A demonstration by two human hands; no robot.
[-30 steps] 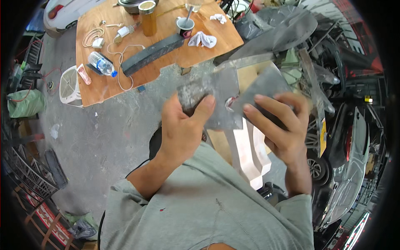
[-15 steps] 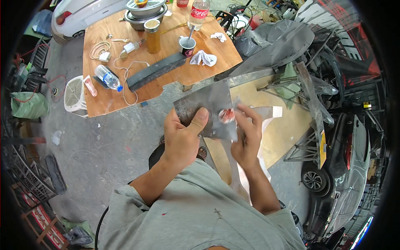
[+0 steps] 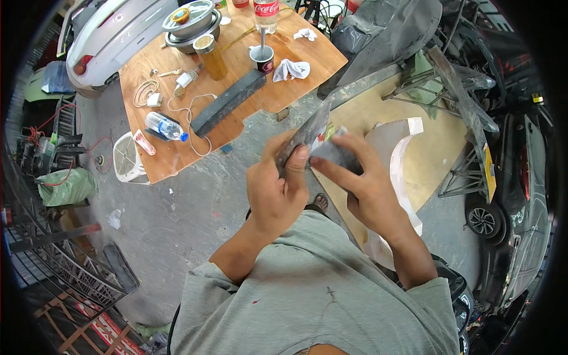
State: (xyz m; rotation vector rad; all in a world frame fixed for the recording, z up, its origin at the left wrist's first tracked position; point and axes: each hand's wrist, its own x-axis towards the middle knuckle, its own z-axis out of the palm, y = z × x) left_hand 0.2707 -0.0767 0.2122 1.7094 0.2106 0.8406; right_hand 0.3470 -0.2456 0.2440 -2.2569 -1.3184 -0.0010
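My left hand [image 3: 272,189] grips a dark grey flat plate [image 3: 315,125] at its near edge, thumb on top. The plate is tilted steeply, and a bit of red and pale paste [image 3: 320,139] shows on its face. In my right hand [image 3: 376,192] is a thin grey spreader [image 3: 338,156], pinched between thumb and fingers close against the plate. Where the two meet is partly hidden by my fingers. Beyond and below them lies a curved panel with a white edge [image 3: 395,160] on a tan board [image 3: 438,148].
Ahead stands a wooden table [image 3: 236,112] bearing a long dark block [image 3: 229,102], a water bottle [image 3: 165,126], a cup [image 3: 261,62], a crumpled white cloth [image 3: 291,70] and pots [image 3: 192,26]. A metal stand [image 3: 467,118] and a dark car [image 3: 515,195] are at right.
The plate has turned from nearly flat to steeply tilted, with most of its red and white paste now out of sight. The spreader has come round against it; the view has shifted.
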